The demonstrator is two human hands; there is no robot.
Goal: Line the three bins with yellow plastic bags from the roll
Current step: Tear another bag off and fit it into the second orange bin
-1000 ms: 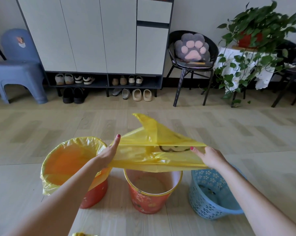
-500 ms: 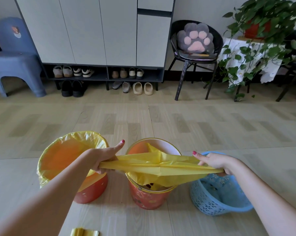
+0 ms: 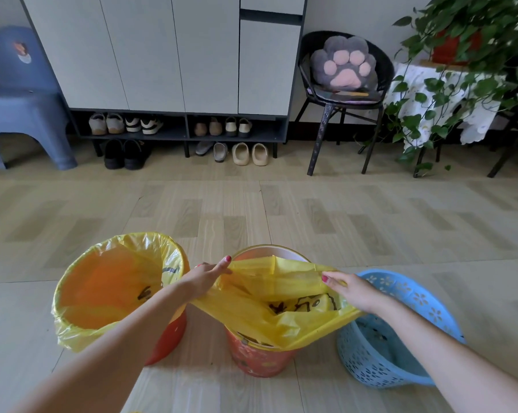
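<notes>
A: Bag point(image 3: 281, 320) of yellow plastic, mouth spread wide over the middle red bin point(image 3: 259, 357), its near edge draped down the bin's front, black print showing inside.

B: And the hands?

A: Left hand point(image 3: 202, 278) grips the bag's left edge, fingers curled into the plastic, forefinger pointing along the rim. Right hand point(image 3: 351, 290) pinches the right edge, fingers closed on the film above the gap between the red bin and the blue basket point(image 3: 406, 296).

B: The other bins?

A: Left bin point(image 3: 168, 341), also red, is already lined, with yellow liner point(image 3: 108, 281) folded over its rim. The blue basket on the right, perforated and tilted, holds no bag.

B: Surroundings?

A: All three stand in a row on a wood-pattern floor point(image 3: 281, 210). Behind them: a white cabinet point(image 3: 162, 49) with shoes point(image 3: 126, 124) on its low shelf and more beneath, a blue plastic chair point(image 3: 22, 93) at left, a black chair with a paw-shaped cushion point(image 3: 342, 62), and a trailing green plant point(image 3: 460, 64) at right.
</notes>
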